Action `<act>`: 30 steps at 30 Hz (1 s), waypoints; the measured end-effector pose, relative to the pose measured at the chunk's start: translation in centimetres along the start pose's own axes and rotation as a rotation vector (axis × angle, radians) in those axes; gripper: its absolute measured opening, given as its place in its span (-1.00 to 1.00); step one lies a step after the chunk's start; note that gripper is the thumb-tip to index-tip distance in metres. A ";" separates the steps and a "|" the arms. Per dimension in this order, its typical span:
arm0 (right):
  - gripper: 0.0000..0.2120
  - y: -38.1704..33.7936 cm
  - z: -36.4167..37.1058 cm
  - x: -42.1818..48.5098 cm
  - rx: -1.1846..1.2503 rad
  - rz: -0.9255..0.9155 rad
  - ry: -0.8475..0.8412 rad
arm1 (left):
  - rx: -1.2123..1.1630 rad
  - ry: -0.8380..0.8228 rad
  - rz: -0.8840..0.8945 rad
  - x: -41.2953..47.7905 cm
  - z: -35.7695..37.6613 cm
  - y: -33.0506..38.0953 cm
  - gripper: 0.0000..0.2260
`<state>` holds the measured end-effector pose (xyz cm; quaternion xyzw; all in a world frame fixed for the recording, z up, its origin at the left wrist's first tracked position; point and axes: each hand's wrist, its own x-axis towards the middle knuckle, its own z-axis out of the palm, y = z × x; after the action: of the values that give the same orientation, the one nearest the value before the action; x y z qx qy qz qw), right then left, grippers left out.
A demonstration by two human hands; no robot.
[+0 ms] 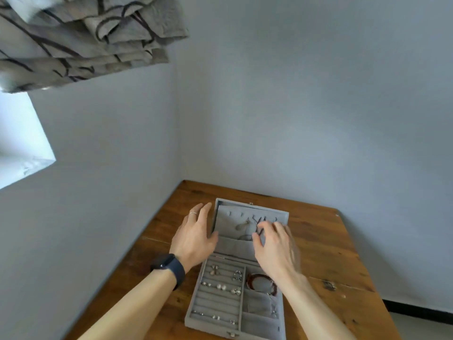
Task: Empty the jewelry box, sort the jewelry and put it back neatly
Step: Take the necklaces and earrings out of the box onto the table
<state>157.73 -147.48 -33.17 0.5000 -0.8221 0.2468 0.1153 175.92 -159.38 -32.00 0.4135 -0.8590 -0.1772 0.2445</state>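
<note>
A grey velvet jewelry box (195, 299) lies open on the wooden table (331, 251), its lid (229, 212) leaning back. Earrings and rings (221, 287) sit in the left slotted rows. A brown bracelet (255, 278) fills the upper right compartment, and a thin chain (272, 311) lies in the one below it. Necklaces hang inside the lid, one with a pale pendant (241, 227). My left hand (193, 238) is at the lid's left edge with straight fingers, thumb against the lid pocket. My right hand (275, 246), blurred, pinches a dark necklace cord (257, 227) in the lid.
The table stands in a corner, with grey walls close behind it and to its left. A folded patterned curtain (85, 38) hangs at the top left above a bright window (19, 143). A dark watch (169, 266) is on my left wrist.
</note>
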 end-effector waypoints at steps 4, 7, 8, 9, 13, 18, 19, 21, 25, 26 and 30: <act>-0.85 -0.1 1.3 2.1 -0.038 0.015 0.010 | -0.203 -0.100 -0.110 3.2 0.3 -0.1 -0.20; -0.83 -0.4 1.8 2.8 -0.086 0.027 -0.015 | -0.389 -0.200 -0.191 4.3 0.8 -0.1 -0.19; -0.82 -0.5 1.9 3.0 -0.105 0.034 -0.033 | -0.434 -0.220 -0.208 4.4 0.9 -0.1 -0.20; -0.82 -0.6 1.9 3.2 -0.105 0.046 -0.039 | -0.454 -0.229 -0.213 4.4 1.0 -0.2 -0.22; -0.92 -0.8 0.6 4.2 0.078 0.105 0.037 | -0.435 -0.194 -0.186 4.0 1.2 -0.4 -0.33; -0.91 -0.8 -2.4 5.3 0.336 -0.012 0.091 | -0.395 -0.180 -0.172 3.7 0.4 -0.3 -0.39; -0.90 -0.9 -3.1 5.3 0.370 -0.036 0.102 | -0.387 -0.186 -0.169 3.5 0.0 -0.1 -0.39; -0.90 -1.2 -4.6 5.1 0.417 -0.078 0.115 | -0.355 -0.173 -0.151 3.2 -1.0 0.8 -0.36; -0.92 -2.0 -8.4 4.2 0.430 -0.132 0.154 | -0.444 -0.111 -0.021 2.1 -4.2 4.5 -0.30; -0.93 -2.3 -9.4 3.8 0.425 -0.147 0.155 | -0.499 -0.121 0.018 1.8 -5.2 5.7 -0.31; -0.94 -3.4 -13.1 2.4 0.433 -0.178 0.138 | -0.443 -0.140 0.177 -0.1 -8.9 9.8 -0.59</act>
<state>158.86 -143.75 -19.94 0.5655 -0.6929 0.4397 0.0824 174.89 -154.40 -19.73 0.2599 -0.8469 -0.3673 0.2834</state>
